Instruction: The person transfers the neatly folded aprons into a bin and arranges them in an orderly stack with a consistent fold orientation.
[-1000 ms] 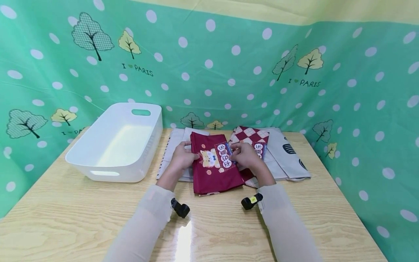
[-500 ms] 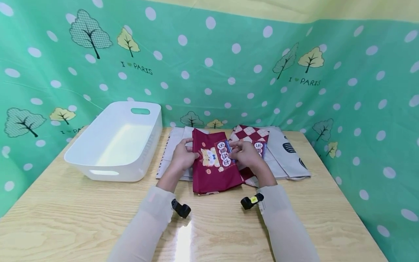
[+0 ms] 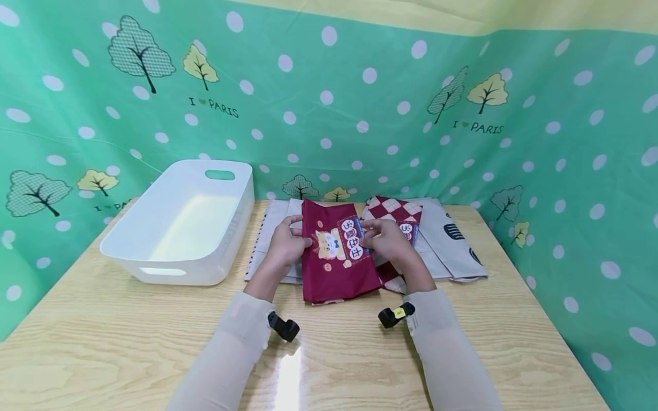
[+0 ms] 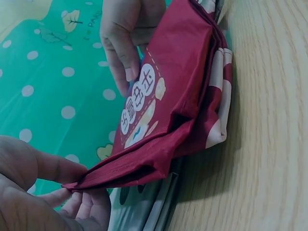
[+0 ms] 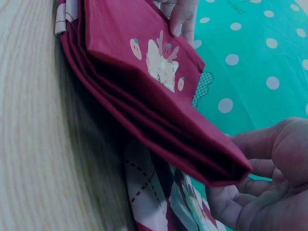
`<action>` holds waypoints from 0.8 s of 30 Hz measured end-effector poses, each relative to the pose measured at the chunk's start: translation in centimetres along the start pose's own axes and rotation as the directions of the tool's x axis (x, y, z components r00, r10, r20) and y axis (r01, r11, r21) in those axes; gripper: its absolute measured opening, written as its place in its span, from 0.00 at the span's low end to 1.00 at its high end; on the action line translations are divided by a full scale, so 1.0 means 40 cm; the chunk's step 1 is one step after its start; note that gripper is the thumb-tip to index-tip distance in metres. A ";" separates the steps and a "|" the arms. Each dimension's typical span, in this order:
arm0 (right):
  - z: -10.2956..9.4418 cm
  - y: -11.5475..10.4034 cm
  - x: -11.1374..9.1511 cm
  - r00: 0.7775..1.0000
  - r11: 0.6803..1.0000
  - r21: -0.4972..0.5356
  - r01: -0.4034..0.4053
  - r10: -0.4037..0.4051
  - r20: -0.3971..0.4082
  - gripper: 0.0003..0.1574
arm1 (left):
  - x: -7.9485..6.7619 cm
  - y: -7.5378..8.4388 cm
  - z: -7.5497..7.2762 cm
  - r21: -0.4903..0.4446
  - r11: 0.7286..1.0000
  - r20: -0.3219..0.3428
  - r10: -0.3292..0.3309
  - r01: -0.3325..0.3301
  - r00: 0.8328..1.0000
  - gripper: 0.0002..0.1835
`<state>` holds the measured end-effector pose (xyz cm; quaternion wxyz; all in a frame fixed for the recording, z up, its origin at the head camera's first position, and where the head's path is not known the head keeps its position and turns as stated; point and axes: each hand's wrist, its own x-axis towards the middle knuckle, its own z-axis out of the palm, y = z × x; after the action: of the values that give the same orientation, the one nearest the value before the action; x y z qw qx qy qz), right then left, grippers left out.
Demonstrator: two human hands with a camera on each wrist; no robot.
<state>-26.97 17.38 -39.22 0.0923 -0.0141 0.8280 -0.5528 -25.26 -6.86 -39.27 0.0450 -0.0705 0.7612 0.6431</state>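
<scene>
A folded dark-red cloth, printed with a cartoon animal and white lettering, is held between both hands with its far part raised. At its left edge my left hand pinches the fabric between thumb and fingers; the left wrist view shows this grip on a thin fold. My right hand holds the opposite edge, and in the right wrist view its thumb and fingers lie around the layered folds. Beneath, a red-and-white diamond-patterned cloth pokes out to the right, partly hidden by my right hand.
A white plastic basket with handle slots stands at the left. Folded grey cloths lie behind my hands, one at left and one with black marks at right. A green dotted curtain hangs behind the wooden table.
The far edge of the dark-red cloth has risen slightly, its upper left corner most. Both hands keep their hold on it and have barely moved.
</scene>
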 end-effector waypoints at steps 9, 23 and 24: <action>-0.005 -0.019 -0.011 0.998 0.996 -0.082 0.046 -0.048 -0.032 0.26 | -0.002 0.013 0.000 -0.057 0.998 0.027 -0.007 0.009 1.000 0.35; -0.005 -0.057 -0.032 0.989 0.980 -0.170 0.107 -0.123 -0.088 0.25 | -0.019 0.058 -0.024 -0.122 0.992 0.030 0.041 -0.037 0.999 0.36; -0.006 -0.061 -0.034 0.988 0.978 -0.177 0.109 -0.127 -0.092 0.25 | -0.021 0.061 -0.026 -0.123 0.992 0.028 0.045 -0.041 0.999 0.36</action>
<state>-25.88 16.83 -36.69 0.0151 -0.0428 0.8739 -0.4840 -24.82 -7.43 -36.59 0.0386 -0.0469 0.7208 0.6905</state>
